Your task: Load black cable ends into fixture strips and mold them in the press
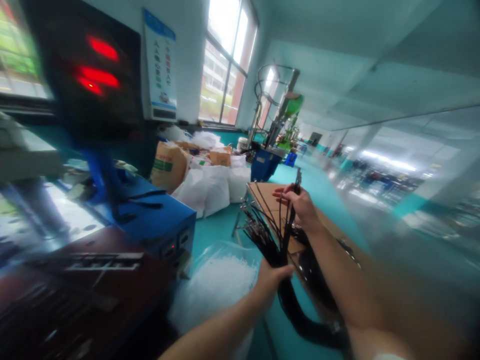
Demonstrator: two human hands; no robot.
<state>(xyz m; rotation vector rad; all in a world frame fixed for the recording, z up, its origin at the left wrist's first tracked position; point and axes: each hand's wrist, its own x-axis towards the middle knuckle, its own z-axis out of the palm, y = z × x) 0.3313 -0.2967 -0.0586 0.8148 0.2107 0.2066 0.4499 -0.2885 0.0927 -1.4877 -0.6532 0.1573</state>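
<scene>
A thick bundle of black cables (311,327) hangs in a curve, with its loose ends fanned out at the top. My left hand (270,276) is wrapped round the bundle just below the fan. Higher up, my right hand (302,206) closes on a few of the cable ends, held up apart from the others. Their tips stick out above its fingers. Just what ends the cables have is too blurred to tell. Beneath my right hand, more black cables (315,270) lie along a cardboard-covered bench (262,195).
At left stands a blue machine (165,215) with a red-lit display (97,75). A clear bag of white bits (221,275) is below my left forearm. Further off are white sacks (206,187), a brown sack (168,162) and a blue bin (264,165) beneath a metal-framed machine.
</scene>
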